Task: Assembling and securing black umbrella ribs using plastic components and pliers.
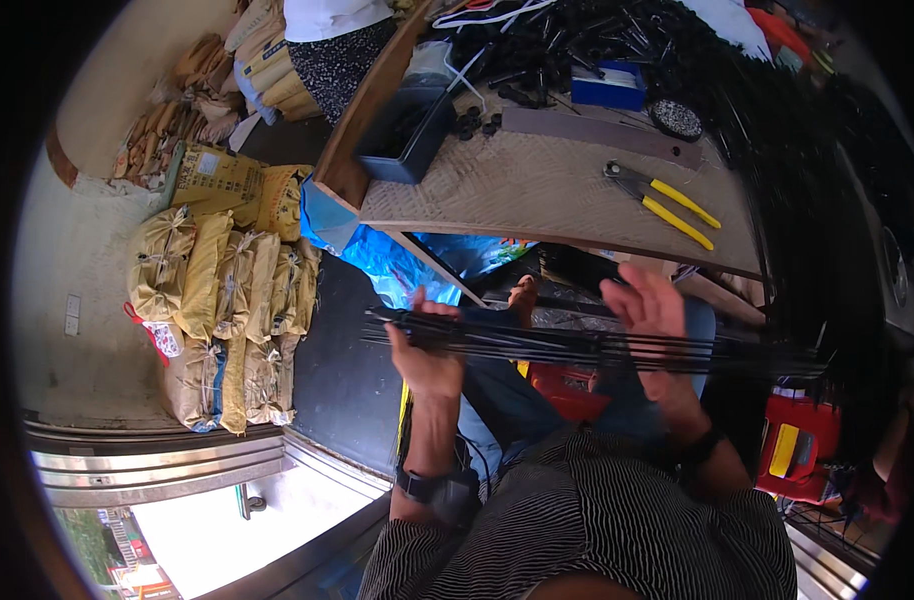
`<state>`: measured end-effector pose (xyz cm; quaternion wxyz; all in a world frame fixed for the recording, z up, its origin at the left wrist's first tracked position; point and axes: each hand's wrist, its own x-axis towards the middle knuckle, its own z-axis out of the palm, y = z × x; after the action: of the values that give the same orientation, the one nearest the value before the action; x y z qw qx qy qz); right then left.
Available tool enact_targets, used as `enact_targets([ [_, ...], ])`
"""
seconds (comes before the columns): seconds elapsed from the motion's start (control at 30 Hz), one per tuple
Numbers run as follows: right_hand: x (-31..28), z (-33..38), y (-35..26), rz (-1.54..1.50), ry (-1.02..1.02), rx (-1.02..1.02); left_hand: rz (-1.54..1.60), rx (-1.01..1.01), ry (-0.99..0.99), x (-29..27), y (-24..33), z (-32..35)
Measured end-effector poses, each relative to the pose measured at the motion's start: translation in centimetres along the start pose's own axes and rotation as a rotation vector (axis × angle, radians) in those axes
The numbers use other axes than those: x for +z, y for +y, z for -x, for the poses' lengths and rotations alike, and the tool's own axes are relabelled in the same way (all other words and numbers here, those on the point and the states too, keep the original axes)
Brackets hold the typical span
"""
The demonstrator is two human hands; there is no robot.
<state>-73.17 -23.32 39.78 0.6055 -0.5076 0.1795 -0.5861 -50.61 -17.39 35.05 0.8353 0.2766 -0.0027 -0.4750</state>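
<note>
Level across my lap lies a bundle of long thin black rods (537,343), like the ribs of a folded umbrella frame. My left hand (429,360) is closed round its left end, thumb over the rods. My right hand (655,320) is open, its fingers apart and raised, with the rods passing across the palm; motion blurs the fingers and the rods' right end. Beyond the right hand, cutters with yellow handles (667,207) lie on the workbench (537,185), their jaws to the left.
A grey-blue bin (409,135), a blue box (608,86), a flat metal strip (602,133) and heaped black parts (537,50) sit on the bench. Black rods (777,130) crowd the right. Sacks (237,300) are stacked left. Another person (339,60) stands at the far left.
</note>
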Motion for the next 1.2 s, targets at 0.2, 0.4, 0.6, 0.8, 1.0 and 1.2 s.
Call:
enact_targets([
  [0.2, -2.8, -1.6, 1.9, 0.162, -0.013, 0.173, -0.967, -0.436, -0.447, 1.2, -4.7, 2.4],
  [0.4, -2.1, 1.4, 6.9, 0.377, -0.371, 0.454, -0.944, 0.368, -0.868, 9.3, -3.0, 3.2],
  [0.6, 1.2, 0.0, 3.1, -0.263, -0.07, 0.24, -0.877, 0.272, -0.763, 9.8, -3.2, 5.1],
  [0.8, -0.5, -1.8, -0.1, 0.141, -0.159, 0.071, -0.816, 0.454, -0.564, 9.5, -5.5, 5.1],
  [1.0, -1.9, -5.7, -2.0, 0.04, -0.655, 0.492, -0.55, -0.158, -0.867, 9.7, -3.5, 3.5],
  [1.2, 0.8, -14.9, -3.2, 0.618, -1.027, 0.567, -0.541, -0.077, -0.874, 8.1, -2.0, 1.9],
])
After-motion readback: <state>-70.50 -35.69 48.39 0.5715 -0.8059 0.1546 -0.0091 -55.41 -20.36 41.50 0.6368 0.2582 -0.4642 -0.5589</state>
